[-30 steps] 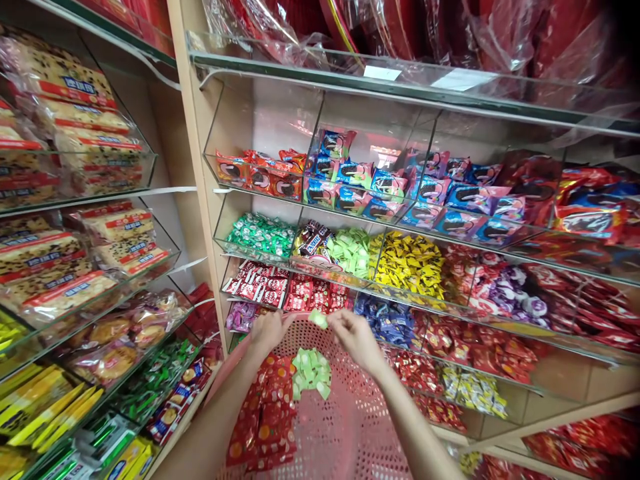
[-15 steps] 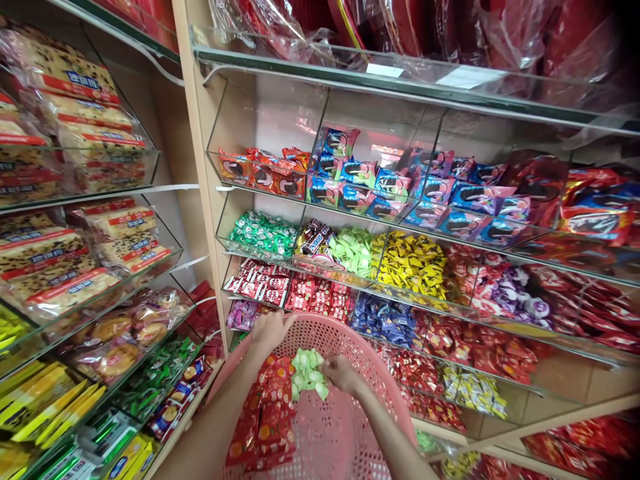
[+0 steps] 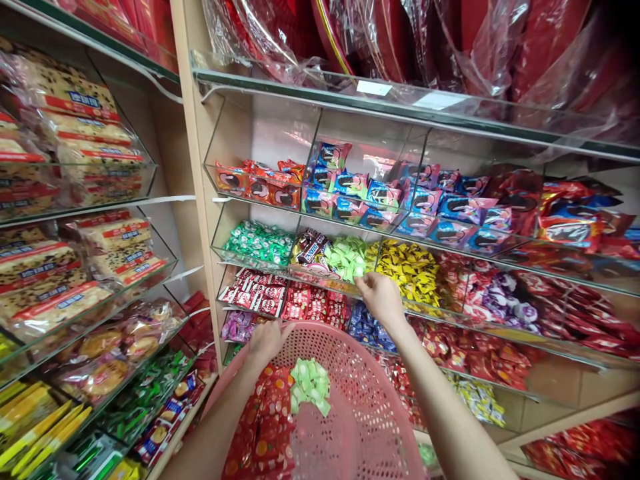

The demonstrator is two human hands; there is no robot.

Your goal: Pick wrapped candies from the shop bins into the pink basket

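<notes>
My left hand [image 3: 267, 340] grips the rim of a pink plastic basket [image 3: 360, 360] with round and slotted holes. Inside, flat red packets [image 3: 263, 427] lie on the left, beside a small heap of light-green wrapped candies [image 3: 310, 385]. My right hand [image 3: 383, 300] is above the basket's far side, at the front edge of a clear shelf bin. Its fingers are curled together, and whatever they may hold is hidden. Just past the fingertips is a pile of light-green candies [image 3: 347, 257], with Snickers-type bars [image 3: 311, 248] on its left and yellow wrapped candies [image 3: 410, 270] on its right.
Clear-fronted bins of green candies [image 3: 257, 243], red packets [image 3: 315, 303] and blue packets [image 3: 370, 325] surround the basket's far side. Glass shelves on the left hold wrapped biscuits [image 3: 120, 243]. A glass shelf edge [image 3: 310, 90] runs overhead under large plastic-wrapped red items.
My right hand has left the light-green candies in the basket and moved up and forward to the shelf bin. My left hand stays on the rim. The view has tilted slightly upward.
</notes>
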